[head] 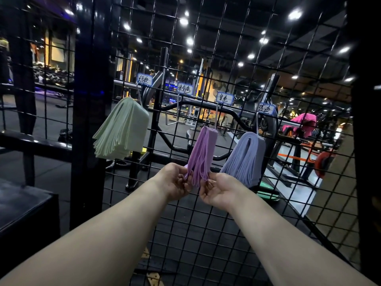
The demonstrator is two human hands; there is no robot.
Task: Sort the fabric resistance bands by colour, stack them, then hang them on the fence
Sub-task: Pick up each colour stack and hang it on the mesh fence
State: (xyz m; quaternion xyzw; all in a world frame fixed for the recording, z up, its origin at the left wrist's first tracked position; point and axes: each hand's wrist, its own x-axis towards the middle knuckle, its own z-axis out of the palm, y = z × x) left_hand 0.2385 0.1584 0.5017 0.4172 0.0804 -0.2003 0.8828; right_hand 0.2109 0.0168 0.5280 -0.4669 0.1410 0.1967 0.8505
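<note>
A gym: barbell rack (268,120), weight plate (323,162), rubber floor (51,172).

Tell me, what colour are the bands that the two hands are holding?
Purple, a pinkish lilac. The bands show best in the head view.

- Both bare forearms reach forward from the lower corners and converge at mid-frame.
- Left hand (177,181): fingers curled, pinching the lower ends of the purple bands (201,153).
- Right hand (219,189): palm turned up, fingers curled on the same ends.
- The two hands sit just beside each other.
</note>
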